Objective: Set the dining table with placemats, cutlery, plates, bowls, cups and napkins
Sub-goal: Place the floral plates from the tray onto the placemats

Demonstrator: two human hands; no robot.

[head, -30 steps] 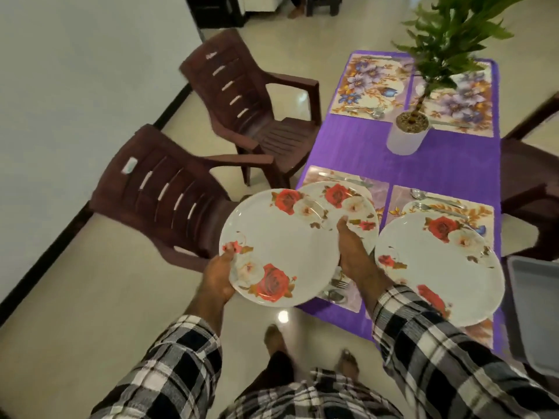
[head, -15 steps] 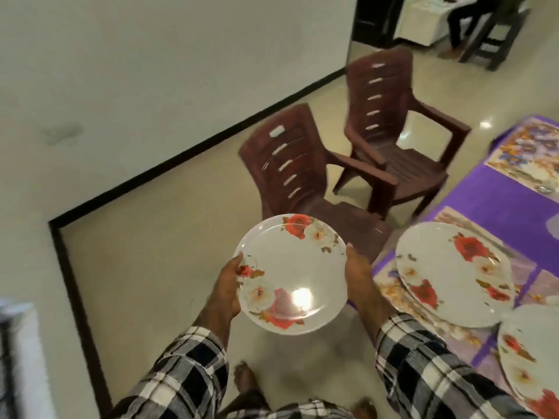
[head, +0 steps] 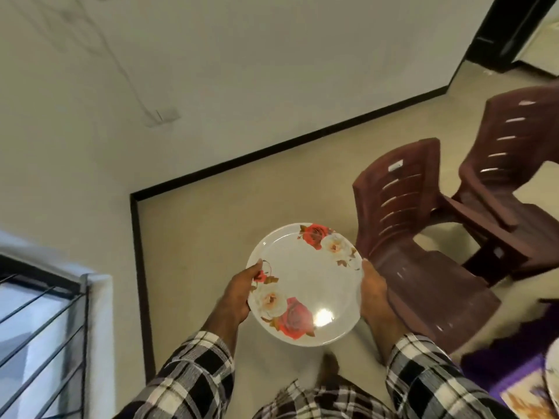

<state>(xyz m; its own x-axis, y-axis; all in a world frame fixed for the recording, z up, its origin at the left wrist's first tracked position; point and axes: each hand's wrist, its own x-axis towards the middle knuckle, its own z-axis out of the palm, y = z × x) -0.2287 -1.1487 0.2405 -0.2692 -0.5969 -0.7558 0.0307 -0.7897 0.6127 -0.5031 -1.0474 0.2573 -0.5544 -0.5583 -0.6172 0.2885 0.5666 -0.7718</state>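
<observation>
The left hand and right hand clasp opposite rims of the flowered plate. The surface lies well off to the right, nearer the right hand.

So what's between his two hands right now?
In the head view, a flowered plate spans the gap, gripped at its edges by the left hand and right hand.

I face a plain off-white wall with a black skirting along its foot. The floor is pale beige and glossy. Two brown plastic chairs stand to my right. A barred window sits at lower left, admitting daylight.
</observation>
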